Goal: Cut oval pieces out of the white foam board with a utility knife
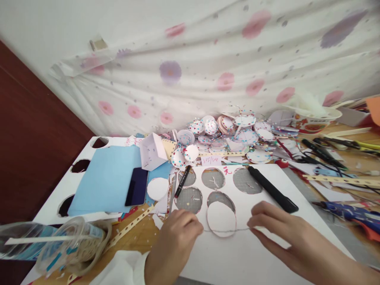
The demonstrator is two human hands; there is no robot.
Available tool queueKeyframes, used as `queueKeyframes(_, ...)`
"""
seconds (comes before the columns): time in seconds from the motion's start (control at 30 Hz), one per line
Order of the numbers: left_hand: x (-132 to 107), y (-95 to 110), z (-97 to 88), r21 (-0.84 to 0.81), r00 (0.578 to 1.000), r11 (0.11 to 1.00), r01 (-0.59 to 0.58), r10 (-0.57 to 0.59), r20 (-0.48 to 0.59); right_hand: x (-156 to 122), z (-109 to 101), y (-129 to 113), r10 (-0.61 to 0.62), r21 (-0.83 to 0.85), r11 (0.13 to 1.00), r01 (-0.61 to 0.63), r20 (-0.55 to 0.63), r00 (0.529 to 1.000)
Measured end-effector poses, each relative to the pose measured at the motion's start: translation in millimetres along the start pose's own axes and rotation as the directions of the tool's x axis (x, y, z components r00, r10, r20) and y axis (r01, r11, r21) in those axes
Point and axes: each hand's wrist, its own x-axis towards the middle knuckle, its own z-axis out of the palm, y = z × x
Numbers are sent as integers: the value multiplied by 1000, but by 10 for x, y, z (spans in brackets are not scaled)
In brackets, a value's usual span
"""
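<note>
A thin grey string (pixel 242 229) stretches between my two hands, across the lower part of a white paper disc (pixel 220 215). My left hand (pixel 175 236) pinches the string's left end. At its other end, my right hand (pixel 282 233) is closed on it between thumb and fingers. The disc partly covers one of several round holes cut in a large white board (pixel 222 257); a grey gridded mat (pixel 212 178) shows through the holes. Above my left hand lies a black marker (pixel 183 181), and a thick black-handled tool (pixel 271 190) rests above my right hand.
On the left are blue sheets (pixel 103 178), a phone (pixel 137 187), a white box (pixel 153 151) and a plastic container with twine (pixel 86 247). Many decorated discs (pixel 219 134) are piled behind. A blue glue gun (pixel 350 215) and cables lie at right, a paper bowl (pixel 314 118) behind them.
</note>
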Motion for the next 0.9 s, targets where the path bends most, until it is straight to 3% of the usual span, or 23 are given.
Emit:
queueKeyframes(0.03,9,-11,-13,145,990,982,-120,129,-60,26,0,-12,151,185,967,-175,139,979)
queueKeyframes(0.07,21,-16,-31,268,968,943,-197,230,-97,54,-4,-23,260,348,863,-366,314,913)
queueKeyframes(0.1,34,-16,-54,368,942,897,-247,311,-124,84,-9,-32,307,454,710,-538,489,817)
queueKeyframes(0.17,59,-2,-99,494,891,815,-302,426,-158,135,-18,-41,276,519,413,-748,712,646)
queueKeyframes(0.23,72,19,-135,534,859,780,-326,480,-176,164,-17,-42,231,513,246,-822,793,564)
queueKeyframes(0.3,70,35,-156,524,849,780,-342,496,-183,164,-6,-44,223,502,202,-841,813,538)
queueKeyframes(0.5,45,18,-154,533,823,748,-396,547,-155,51,60,-31,159,470,211,-857,849,504)
queueKeyframes(0.57,38,13,-143,535,818,735,-417,560,-131,21,75,-24,126,452,234,-861,864,488)
queueKeyframes(0.67,29,22,-115,540,810,711,-451,579,-86,6,63,-56,123,356,323,-877,903,411)
queueKeyframes(0.7,26,25,-99,537,810,709,-458,581,-77,3,53,-82,159,321,384,-866,901,404)
queueKeyframes(0.77,19,21,-55,501,827,739,-450,557,-79,-16,44,-148,285,250,549,-798,842,459)
queueKeyframes(0.83,10,-4,1,402,875,822,-403,475,-95,-56,72,-206,354,171,749,-640,714,605)
queueKeyframes(0.9,-2,-38,55,260,928,909,-324,360,-100,-107,137,-224,288,56,925,-375,539,792)
